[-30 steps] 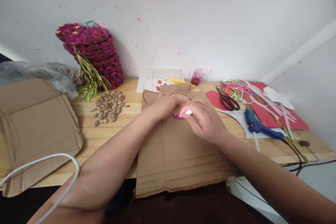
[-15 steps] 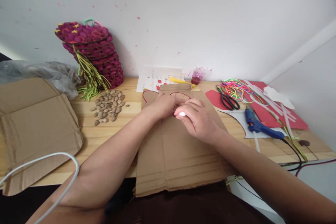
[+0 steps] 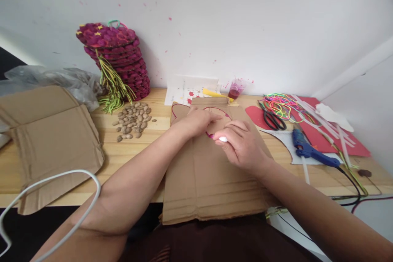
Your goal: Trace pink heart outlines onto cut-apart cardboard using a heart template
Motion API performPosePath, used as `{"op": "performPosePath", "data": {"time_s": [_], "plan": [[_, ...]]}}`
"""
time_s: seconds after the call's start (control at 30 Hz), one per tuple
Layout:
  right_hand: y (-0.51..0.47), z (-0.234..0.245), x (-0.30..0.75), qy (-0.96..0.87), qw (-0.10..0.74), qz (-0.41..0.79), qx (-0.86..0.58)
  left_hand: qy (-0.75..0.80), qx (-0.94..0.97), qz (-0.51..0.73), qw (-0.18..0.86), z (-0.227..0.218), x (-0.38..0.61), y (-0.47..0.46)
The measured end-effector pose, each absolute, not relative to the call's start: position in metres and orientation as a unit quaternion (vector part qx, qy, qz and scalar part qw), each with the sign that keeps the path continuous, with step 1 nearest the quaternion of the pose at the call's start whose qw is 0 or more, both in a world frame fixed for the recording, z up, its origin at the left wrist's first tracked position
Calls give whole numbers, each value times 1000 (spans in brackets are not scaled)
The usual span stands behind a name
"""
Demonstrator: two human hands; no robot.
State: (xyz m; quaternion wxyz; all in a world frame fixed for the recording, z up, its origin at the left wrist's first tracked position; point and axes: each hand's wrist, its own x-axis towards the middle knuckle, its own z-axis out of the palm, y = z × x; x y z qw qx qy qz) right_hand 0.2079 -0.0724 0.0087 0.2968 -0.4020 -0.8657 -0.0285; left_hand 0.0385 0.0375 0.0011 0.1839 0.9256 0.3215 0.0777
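Observation:
A large brown cardboard sheet lies in front of me, overhanging the table's near edge. On its upper part runs a curved dark-red line. My left hand lies flat on the cardboard beside this line, fingers stretched out. My right hand is closed around a slim pen-like tool with a white end. Its magenta part shows at the cardboard, on the line's lower stretch. Most of the tool is hidden in my fingers, so I cannot tell whether it is a marker or a brush.
Left are a woven magenta container, nut-like pieces, another cardboard piece and a white cable. Behind stands a cup of red liquid. Right are scissors, colourful cords and a blue glue gun.
My right hand has moved slightly right and towards me, away from the left hand, uncovering the magenta part. My left hand stays on the cardboard. The whole view has shifted a little.

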Motion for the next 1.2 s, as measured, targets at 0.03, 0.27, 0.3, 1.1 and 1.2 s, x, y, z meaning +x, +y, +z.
{"op": "performPosePath", "data": {"time_s": [0.03,0.27,0.3,1.1,1.2], "plan": [[-74,9,209,-866,296,-34,-401,328,925,71,179,1,39,38],[-79,2,226,-852,320,-21,-415,352,922,35,157,0,44,42],[-80,0,228,-849,323,-22,-419,350,922,38,159,-1,43,43],[-80,1,255,-787,374,10,-490,338,925,50,166,-12,40,49],[-78,1,260,-777,389,13,-496,328,930,46,160,-11,40,49]]}}
